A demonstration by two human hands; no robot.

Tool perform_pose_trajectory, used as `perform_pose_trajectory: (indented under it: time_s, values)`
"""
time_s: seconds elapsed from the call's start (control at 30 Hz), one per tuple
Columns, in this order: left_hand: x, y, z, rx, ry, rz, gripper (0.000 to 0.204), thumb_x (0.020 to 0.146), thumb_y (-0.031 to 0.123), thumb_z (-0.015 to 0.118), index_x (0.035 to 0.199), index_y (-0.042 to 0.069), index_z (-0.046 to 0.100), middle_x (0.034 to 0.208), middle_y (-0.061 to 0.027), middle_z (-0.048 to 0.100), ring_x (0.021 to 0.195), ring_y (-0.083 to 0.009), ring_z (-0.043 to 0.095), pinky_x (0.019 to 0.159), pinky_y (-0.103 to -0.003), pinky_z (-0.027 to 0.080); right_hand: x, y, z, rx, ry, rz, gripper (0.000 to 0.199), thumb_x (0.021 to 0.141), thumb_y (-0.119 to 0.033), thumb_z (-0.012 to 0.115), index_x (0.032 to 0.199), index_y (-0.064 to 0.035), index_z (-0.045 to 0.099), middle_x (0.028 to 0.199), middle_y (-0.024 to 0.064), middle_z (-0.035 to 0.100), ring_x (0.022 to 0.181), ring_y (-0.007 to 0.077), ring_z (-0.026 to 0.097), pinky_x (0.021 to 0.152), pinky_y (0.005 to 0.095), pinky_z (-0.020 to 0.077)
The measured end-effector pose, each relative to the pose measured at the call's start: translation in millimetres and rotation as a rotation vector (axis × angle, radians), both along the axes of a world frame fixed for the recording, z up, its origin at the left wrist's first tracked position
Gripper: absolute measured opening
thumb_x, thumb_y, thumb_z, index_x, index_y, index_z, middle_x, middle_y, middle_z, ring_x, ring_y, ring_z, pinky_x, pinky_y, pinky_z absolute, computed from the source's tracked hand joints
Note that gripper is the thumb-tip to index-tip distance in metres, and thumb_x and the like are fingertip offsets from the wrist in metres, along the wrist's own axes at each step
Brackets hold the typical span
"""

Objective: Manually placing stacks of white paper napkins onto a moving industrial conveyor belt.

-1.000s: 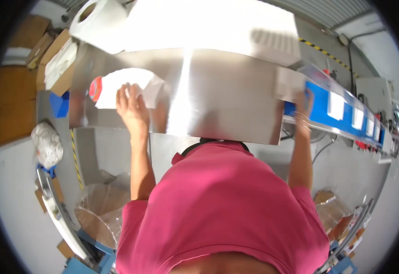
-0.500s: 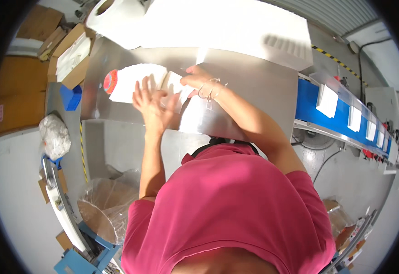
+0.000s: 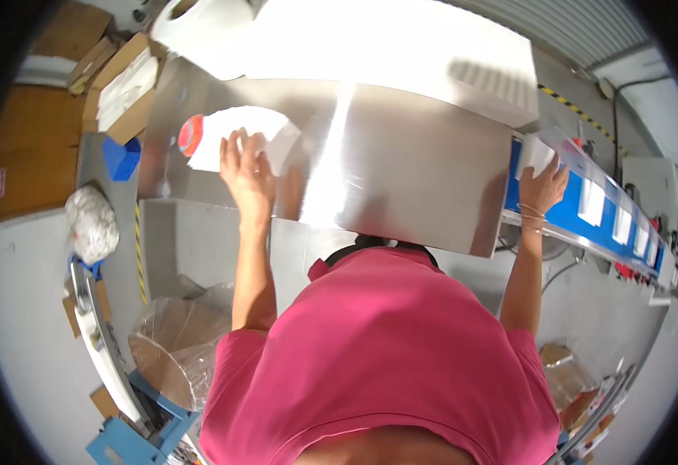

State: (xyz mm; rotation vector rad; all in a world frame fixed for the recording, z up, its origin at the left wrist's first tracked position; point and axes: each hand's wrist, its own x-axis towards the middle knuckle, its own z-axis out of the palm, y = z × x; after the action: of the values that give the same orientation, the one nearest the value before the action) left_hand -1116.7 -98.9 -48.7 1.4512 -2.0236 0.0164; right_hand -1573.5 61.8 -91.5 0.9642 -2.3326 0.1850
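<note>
On the left of the steel table (image 3: pixel 408 178) lies a fanned stack of white flat pieces (image 3: pixel 275 132), like paper or thin pouches. My left hand (image 3: pixel 247 178) rests on the stack's near edge, fingers spread and slightly bent. A round orange-red object (image 3: pixel 191 136) sits against the stack's left end. Far to the right, my right hand (image 3: pixel 542 190) reaches over the blue conveyor belt (image 3: pixel 568 203). Its fingers hold the near end of a single white flat piece (image 3: pixel 536 153) at the belt. The thumb's contact with it is partly hidden.
More white pieces (image 3: pixel 591 203) lie spaced along the belt, beside a clear guard. A large white block (image 3: pixel 385 46) and a white roll (image 3: pixel 203 31) stand behind the table. At left are an open carton (image 3: pixel 125 93), a blue bin (image 3: pixel 121 159) and a plastic-wrapped bundle (image 3: pixel 93 225).
My right hand has moved from the stack far right to the belt with a white piece. The left hand stays at the stack. Pieces on the belt have shifted farther along.
</note>
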Motion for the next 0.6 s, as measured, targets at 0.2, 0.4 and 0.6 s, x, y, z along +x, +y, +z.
perform_pose_trajectory:
  time_s: [0.2,0.4,0.6]
  values:
    - [-7,20,7,0.015,-0.081,-0.060,0.034,0.069,-0.002,0.062,0.099,0.016,0.065,0.139,-0.0168,0.037,0.134,-0.0421,0.025,0.106,-0.057,0.020,209,-134,51,0.131,-2.122,0.533,0.091,0.081,-0.063,0.058,0.133,0.0045,0.028,0.112,0.0245,0.054,0.092,0.0292,0.061,0.076,0.0387,0.0539]
    - [-8,7,-4,0.019,-0.100,-0.086,0.027,0.070,0.013,0.072,0.095,0.010,0.061,0.139,-0.0187,0.037,0.133,-0.0424,0.026,0.105,-0.059,0.019,268,-192,8,0.177,-2.299,0.474,0.071,0.078,-0.023,0.066,0.131,0.0078,0.031,0.113,0.0202,0.050,0.101,0.0281,0.057,0.078,0.0429,0.0547]
    - [36,-35,-35,-0.137,-0.143,0.037,0.052,0.074,0.003,0.064,0.124,0.000,0.048,0.120,-0.0283,0.051,0.114,-0.0448,0.047,0.096,-0.052,0.038,172,-116,-45,-0.208,-1.847,0.261,0.056,0.077,-0.010,0.060,0.129,-0.0045,0.039,0.104,0.0129,0.056,0.094,0.0199,0.056,0.070,0.0343,0.0521]
